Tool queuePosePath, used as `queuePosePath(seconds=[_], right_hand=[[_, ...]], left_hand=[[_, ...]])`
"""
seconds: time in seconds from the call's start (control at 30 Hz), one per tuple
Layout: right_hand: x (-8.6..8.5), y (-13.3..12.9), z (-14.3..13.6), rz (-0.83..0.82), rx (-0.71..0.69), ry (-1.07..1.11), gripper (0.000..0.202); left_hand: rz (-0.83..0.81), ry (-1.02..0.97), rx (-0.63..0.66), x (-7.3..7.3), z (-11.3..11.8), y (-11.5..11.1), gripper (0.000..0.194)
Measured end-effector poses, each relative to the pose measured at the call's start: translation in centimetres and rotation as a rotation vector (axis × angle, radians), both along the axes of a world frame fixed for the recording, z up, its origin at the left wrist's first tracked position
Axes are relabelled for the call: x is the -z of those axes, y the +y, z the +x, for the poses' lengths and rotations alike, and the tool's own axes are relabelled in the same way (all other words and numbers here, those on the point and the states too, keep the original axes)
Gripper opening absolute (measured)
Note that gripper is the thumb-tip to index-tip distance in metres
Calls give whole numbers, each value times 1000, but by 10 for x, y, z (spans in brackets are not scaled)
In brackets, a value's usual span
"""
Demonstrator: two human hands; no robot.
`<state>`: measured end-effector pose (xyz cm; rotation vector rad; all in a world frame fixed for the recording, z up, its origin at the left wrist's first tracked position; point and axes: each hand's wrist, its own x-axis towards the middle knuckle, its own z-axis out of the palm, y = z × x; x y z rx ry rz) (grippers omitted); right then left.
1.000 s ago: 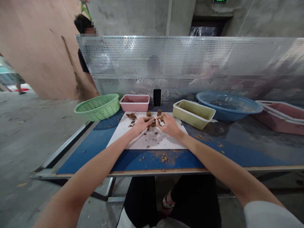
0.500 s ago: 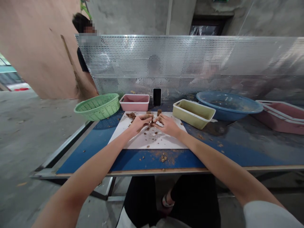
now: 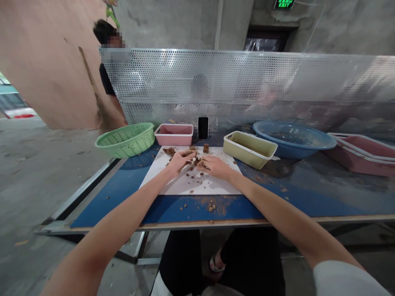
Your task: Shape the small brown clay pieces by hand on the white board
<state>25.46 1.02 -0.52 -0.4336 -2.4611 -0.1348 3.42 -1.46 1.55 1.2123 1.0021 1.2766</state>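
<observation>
Close together, the left hand [image 3: 179,161] and right hand [image 3: 214,166] curl beside brown clay-like crumbs [image 3: 196,160] on a white board [image 3: 220,188], finger grip unclear.

Clumps [image 3: 206,148] on the board [image 3: 216,187], phone [image 3: 203,128] behind it, basket [image 3: 133,142] left, basin [image 3: 293,151] right

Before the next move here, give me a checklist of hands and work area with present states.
1. Left hand and right hand both in view: ok.
2. Firm grip on the crumbly brown material between the hands: cannot tell, too small.
3. Flat white rectangular board free of debris: not ok, small brown lumps lie scattered on it.
4. Black-screened rectangular phone standing upright: ok.
</observation>
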Motion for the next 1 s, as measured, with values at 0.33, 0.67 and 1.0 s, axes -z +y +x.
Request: queuePosePath(seconds=[0.33, 0.67, 1.0], right_hand=[[-6, -8, 2, -70, 178, 330, 41], [-3, -6, -1, -18, 116, 285, 21], [-4, -4, -3, -154, 171, 311, 21]], left_hand=[[13, 69, 145, 1, 2, -2, 50], [31, 78, 149, 2, 5, -3, 52], [8, -38, 64, -1, 1, 1, 45]])
